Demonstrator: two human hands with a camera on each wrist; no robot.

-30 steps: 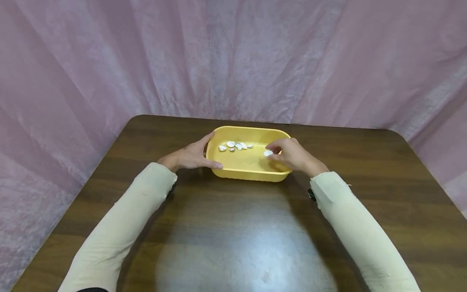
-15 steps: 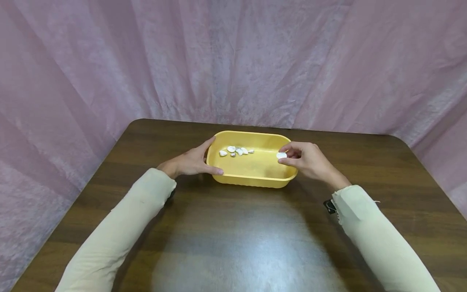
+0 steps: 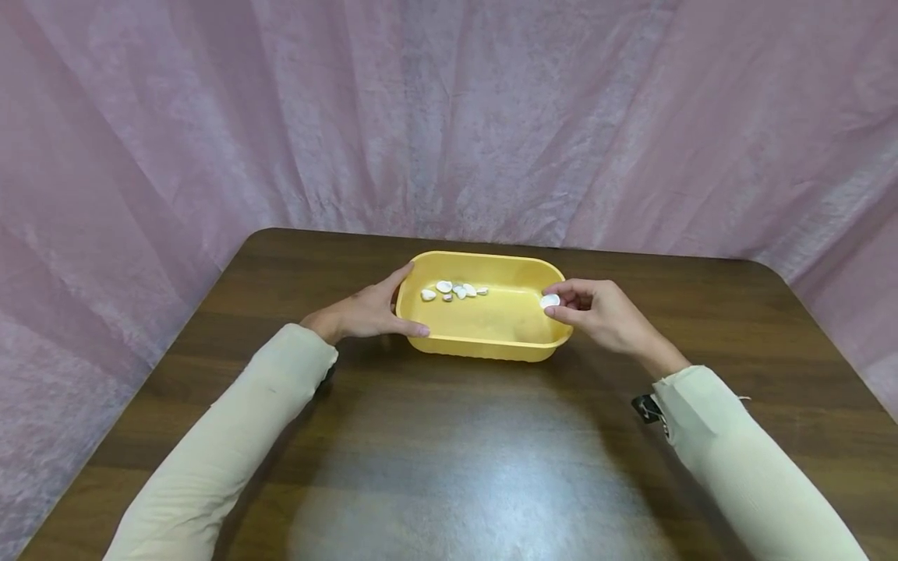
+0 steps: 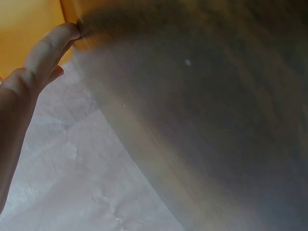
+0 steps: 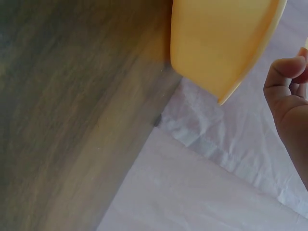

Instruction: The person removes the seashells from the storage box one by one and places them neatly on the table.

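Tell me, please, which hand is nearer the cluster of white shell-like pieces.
The left hand, holding the yellow plastic tray beside the cluster; the right hand is at the opposite end.

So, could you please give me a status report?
Left hand holding yellow tub. Right hand pinching white shell at tub's right end. Nothing visibly in the way.

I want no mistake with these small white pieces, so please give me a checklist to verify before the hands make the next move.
1. Right hand pinches a piece: ok.
2. Left hand holds the tray at its left end: ok.
3. Tray rests on the table: ok.
4. Other pieces lie inside the tray, toward its left: ok.
5. Held piece is free of the tray's right wall: cannot tell.
6. Right wrist view shows the whole right hand: not ok, the frame edge cuts it.
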